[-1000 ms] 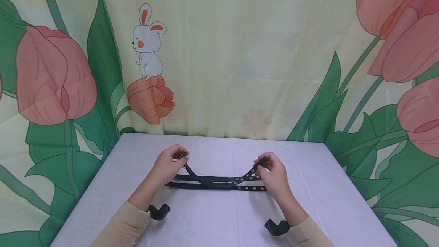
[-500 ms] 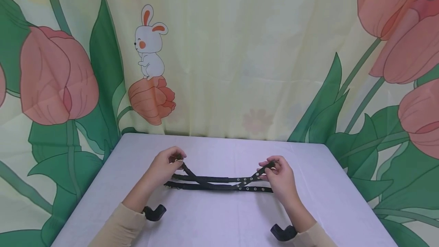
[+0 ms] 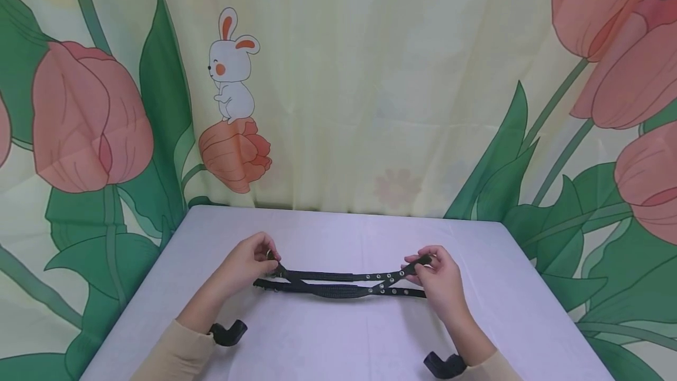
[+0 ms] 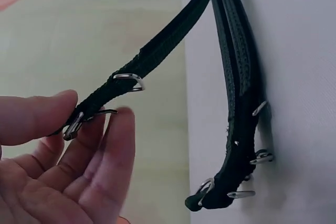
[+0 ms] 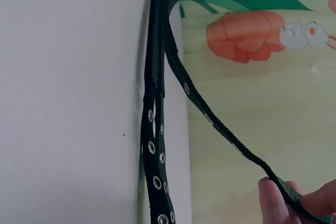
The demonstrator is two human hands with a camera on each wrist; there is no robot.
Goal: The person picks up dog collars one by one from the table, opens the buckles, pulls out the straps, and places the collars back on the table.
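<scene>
A black webbing collar [image 4: 168, 43] with metal eyelets is stretched between my two hands. My left hand [image 3: 244, 263] pinches its buckle end between thumb and fingers; the buckle [image 4: 73, 127] and a silver D-ring [image 4: 131, 80] show in the left wrist view. With thumb and fingertips, my right hand [image 3: 443, 280] grips the eyelet end [image 5: 294, 195]. The collar's padded middle sags low, crossing over two similar black collars. One, the rear collar [image 3: 322, 276], and the front collar [image 3: 409, 293] lie side by side on the table, buckles left and eyelets right.
A white cloth covers the table [image 3: 338, 340]. Behind its far edge hangs a curtain [image 3: 338, 104] printed with tulips and a rabbit. Black curved pieces, one at the left wrist [image 3: 229, 333] and one at the right wrist [image 3: 444, 366], stick out over the cloth.
My left hand has moved left and lower, and my right hand right and lower. The held collar spans wider and has come down closer onto the other two collars.
</scene>
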